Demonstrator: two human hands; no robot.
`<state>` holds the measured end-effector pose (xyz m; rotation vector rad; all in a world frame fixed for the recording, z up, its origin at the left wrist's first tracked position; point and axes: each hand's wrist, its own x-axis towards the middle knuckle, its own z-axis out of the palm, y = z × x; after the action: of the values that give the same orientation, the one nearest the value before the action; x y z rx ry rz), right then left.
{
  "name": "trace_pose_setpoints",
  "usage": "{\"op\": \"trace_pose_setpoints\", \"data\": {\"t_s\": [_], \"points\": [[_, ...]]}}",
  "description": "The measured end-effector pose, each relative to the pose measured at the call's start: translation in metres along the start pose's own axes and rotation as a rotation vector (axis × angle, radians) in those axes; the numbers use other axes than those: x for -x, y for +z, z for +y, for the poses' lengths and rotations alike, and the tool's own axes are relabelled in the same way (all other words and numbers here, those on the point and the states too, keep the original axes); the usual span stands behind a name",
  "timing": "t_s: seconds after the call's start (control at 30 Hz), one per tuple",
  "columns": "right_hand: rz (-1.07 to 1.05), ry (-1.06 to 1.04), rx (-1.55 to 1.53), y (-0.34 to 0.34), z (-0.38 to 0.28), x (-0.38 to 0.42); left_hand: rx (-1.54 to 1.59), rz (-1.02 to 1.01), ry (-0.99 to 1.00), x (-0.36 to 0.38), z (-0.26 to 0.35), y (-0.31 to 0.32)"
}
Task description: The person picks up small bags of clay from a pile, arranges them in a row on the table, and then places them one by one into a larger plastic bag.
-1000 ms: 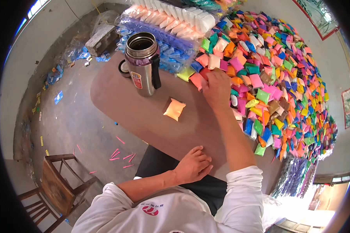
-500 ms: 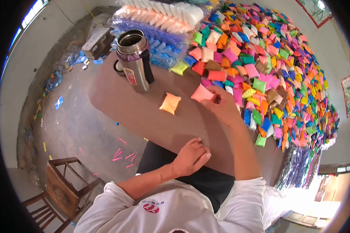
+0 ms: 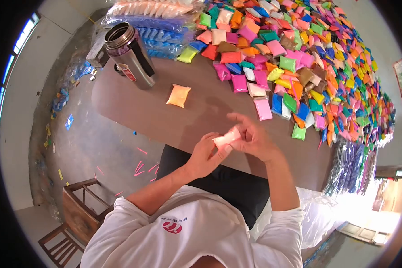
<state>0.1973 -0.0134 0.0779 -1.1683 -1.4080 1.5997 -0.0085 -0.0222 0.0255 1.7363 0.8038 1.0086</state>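
A small pink packet [image 3: 227, 139] is held between my two hands, above the near edge of the brown table [image 3: 134, 105]. My left hand [image 3: 205, 155] pinches its left end between thumb and fingers. The right end is gripped by my right hand [image 3: 253, 137], whose thumb and a finger close on it while another finger sticks out. An orange packet [image 3: 178, 95] lies by itself on the table, beyond my left hand. Behind my hands a large heap of colourful packets [image 3: 286, 64] spreads over the back and right of the table.
An open steel flask [image 3: 131, 58] stands at the back left. Behind it lie plastic-wrapped blue packs [image 3: 163, 41]. A wooden stool [image 3: 82, 210] is on the floor at the lower left, with pink strips [image 3: 139, 167] nearby. Clear plastic bags [image 3: 348, 176] lie at the right.
My right hand has brought the pink packet down and toward me. My left hand, empty before, has risen and taken hold of it. The view has shifted, showing the table further up and left.
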Motion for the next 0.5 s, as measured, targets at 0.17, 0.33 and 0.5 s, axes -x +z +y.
{"op": "trace_pose_setpoints", "data": {"t_s": [0.17,0.33,0.5], "points": [[0.216,0.148,-0.585,0.02,0.034,0.009,0.081,-0.066,-0.197,0.0,-0.002,-0.002],[0.336,0.033,-0.532,0.039,0.039,0.024,0.021,-0.067,-0.132,0.004,-0.006,0.001],[0.226,-0.052,-0.473,0.024,0.046,0.021,-0.066,-0.069,-0.1,0.006,-0.011,0.003]]}}
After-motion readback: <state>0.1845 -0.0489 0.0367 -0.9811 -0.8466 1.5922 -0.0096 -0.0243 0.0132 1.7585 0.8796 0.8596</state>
